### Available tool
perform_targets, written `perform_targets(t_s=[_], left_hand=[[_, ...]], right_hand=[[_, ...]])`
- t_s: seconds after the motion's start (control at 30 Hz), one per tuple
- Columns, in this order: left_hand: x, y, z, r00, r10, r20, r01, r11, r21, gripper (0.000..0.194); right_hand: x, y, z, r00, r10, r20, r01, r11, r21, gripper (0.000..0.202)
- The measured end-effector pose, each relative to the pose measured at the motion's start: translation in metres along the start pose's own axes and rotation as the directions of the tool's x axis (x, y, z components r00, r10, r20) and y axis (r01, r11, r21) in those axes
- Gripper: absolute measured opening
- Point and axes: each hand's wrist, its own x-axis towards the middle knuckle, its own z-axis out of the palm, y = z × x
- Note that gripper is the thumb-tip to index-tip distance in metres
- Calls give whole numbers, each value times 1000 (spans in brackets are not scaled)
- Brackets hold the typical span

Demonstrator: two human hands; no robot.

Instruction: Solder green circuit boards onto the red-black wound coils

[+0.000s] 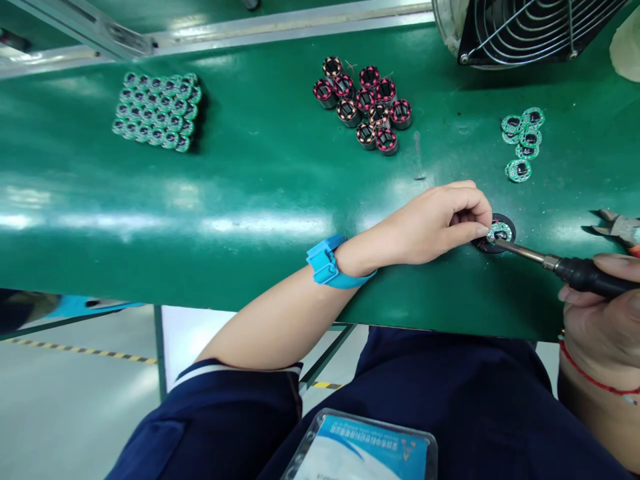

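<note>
A small round green circuit board point(501, 231) sits in a black round holder point(507, 221) on the green bench. My left hand point(453, 223), with a blue strap around its wrist, pinches at the board's left edge; what lies between the fingertips is too small to make out. In my right hand point(605, 313) is a soldering iron point(590, 276), gripped by its black handle. Its metal tip points left and meets the board's lower edge. A pair of cutters point(620, 229) lies just above my right hand.
Several loose round boards point(523, 140) lie beyond the holder. Wound motor stators point(367, 103) stand grouped at the back middle. A stacked block of boards point(156, 110) is at the far left. A caged fan point(535, 30) stands at the back right, by the metal rail point(300, 25).
</note>
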Motion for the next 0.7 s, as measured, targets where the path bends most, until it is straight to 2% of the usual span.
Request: perform_targets(t_s=[0.23, 0.53, 0.7], left_hand=[[0, -1, 0, 1000, 24, -13, -24, 1000, 3, 10], [0, 0, 1, 1000, -4, -9, 4, 1000, 1, 9], [0, 0, 1, 1000, 9, -24, -9, 1000, -2, 9]], right_hand=[[-4, 2, -3, 998, 44, -35, -44, 999, -4, 16], [-7, 5, -4, 994, 113, -6, -112, 993, 45, 18], [-6, 1, -3, 995, 92, -22, -91, 994, 53, 17]])
